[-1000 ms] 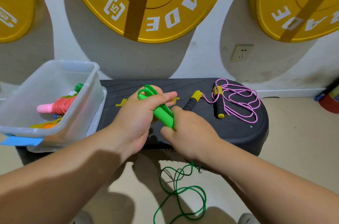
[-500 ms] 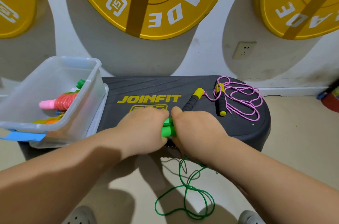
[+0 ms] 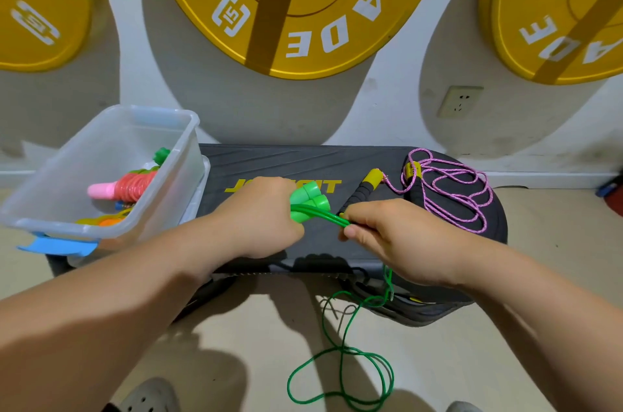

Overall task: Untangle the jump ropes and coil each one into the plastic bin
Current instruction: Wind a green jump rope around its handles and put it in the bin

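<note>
My left hand [image 3: 261, 221] grips the two green handles [image 3: 308, 199] of a green jump rope over the black step platform [image 3: 303, 162]. My right hand [image 3: 391, 236] pinches the green cord [image 3: 332, 217] just right of the handles. The rest of that cord [image 3: 340, 374] hangs off the platform's front edge and loops on the floor. A pink jump rope [image 3: 448, 189] with black-and-yellow handles lies coiled on the platform's right end. The clear plastic bin [image 3: 168, 175] stands at the left, holding a pink-handled rope [image 3: 124, 187] and other coloured ropes.
Yellow weight plates [image 3: 293, 3] hang on the white wall behind. A wall socket [image 3: 460, 101] sits at the right. The bin rests on its lid with a blue clip [image 3: 57, 246]. My shoes [image 3: 148, 396] show at the bottom edge on the beige floor.
Both hands have risen back over the platform. My left hand now holds the handles with their caps pointing right, and my right hand has slid out along the cord.
</note>
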